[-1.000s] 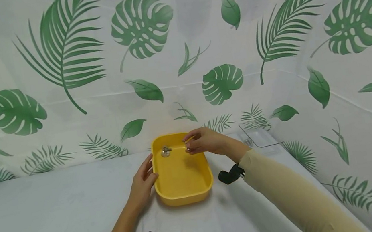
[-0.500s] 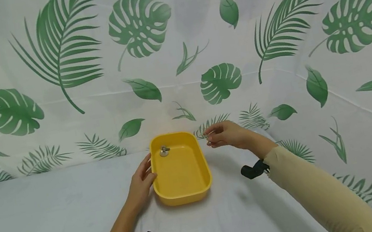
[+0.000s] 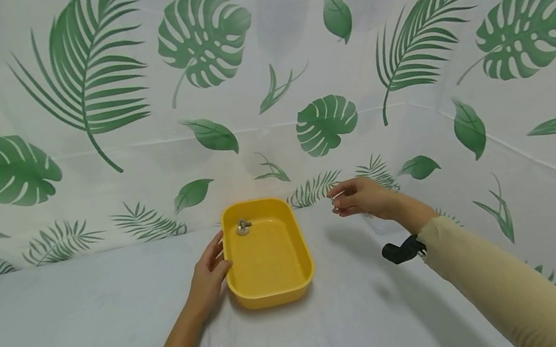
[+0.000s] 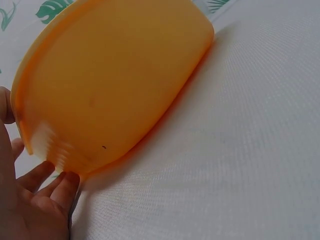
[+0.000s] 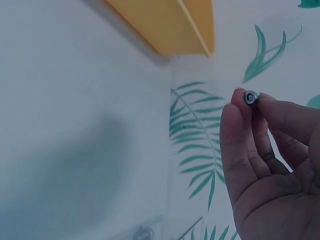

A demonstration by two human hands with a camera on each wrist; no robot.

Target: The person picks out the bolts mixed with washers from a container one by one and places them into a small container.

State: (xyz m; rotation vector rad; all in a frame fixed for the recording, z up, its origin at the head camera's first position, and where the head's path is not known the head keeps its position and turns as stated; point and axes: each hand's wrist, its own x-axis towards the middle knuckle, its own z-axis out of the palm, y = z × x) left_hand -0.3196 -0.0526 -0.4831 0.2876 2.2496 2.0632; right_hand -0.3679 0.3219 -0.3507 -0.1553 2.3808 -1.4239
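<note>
A yellow rectangular tray (image 3: 268, 260) stands on the white cloth, with a small cluster of metal parts (image 3: 243, 227) at its far left corner. My left hand (image 3: 207, 276) holds the tray's left side, thumb at the rim and fingers against the outer wall; the left wrist view shows these fingertips (image 4: 70, 181) low on the wall. To the right of the tray, raised above the cloth, my right hand (image 3: 363, 196) pinches a small metal screw between thumb and fingers. Seen end-on in the right wrist view, the screw (image 5: 251, 97) shows a round head with a recess.
Partly behind the right forearm, a clear plastic box (image 3: 385, 224) lies near the cloth's far right. A thin dark rod (image 5: 192, 227) shows beside it in the right wrist view. A leaf-printed curtain (image 3: 232, 162) rises behind the tray and along the right.
My right hand has moved from over the tray out to its right, still pinching the small screw. My left hand and the tray stay in place; the metal cluster has not moved.
</note>
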